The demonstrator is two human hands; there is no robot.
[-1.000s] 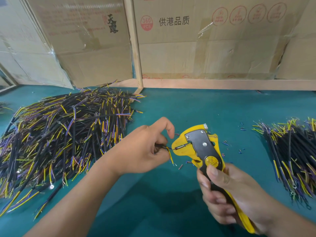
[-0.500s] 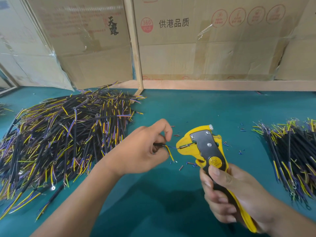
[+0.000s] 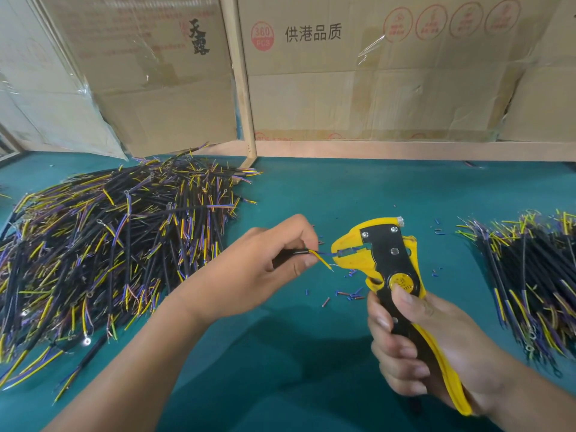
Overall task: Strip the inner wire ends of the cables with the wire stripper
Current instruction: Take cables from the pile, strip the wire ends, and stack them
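My left hand [image 3: 261, 269] pinches a short black cable [image 3: 294, 252] near its end, with thin inner wires fanning out to the right. A blue inner wire runs into the jaws of the yellow and black wire stripper [image 3: 378, 260], and a yellow inner wire hangs free below it. My right hand [image 3: 417, 344] is wrapped around the stripper's handles, thumb on the round yellow dial, jaws pointing left. Most of the cable is hidden inside my left fist.
A big pile of black cables with yellow and blue wire ends [image 3: 103, 251] covers the left of the teal table [image 3: 311, 188]. A smaller cable pile [image 3: 530, 282] lies at the right edge. Bits of cut insulation [image 3: 349, 294] dot the table under the stripper. Cardboard boxes [image 3: 358, 88] stand behind.
The stripper has shifted slightly right and up. A blue inner wire now sits in its jaws, and my left hand has turned the cable a little.
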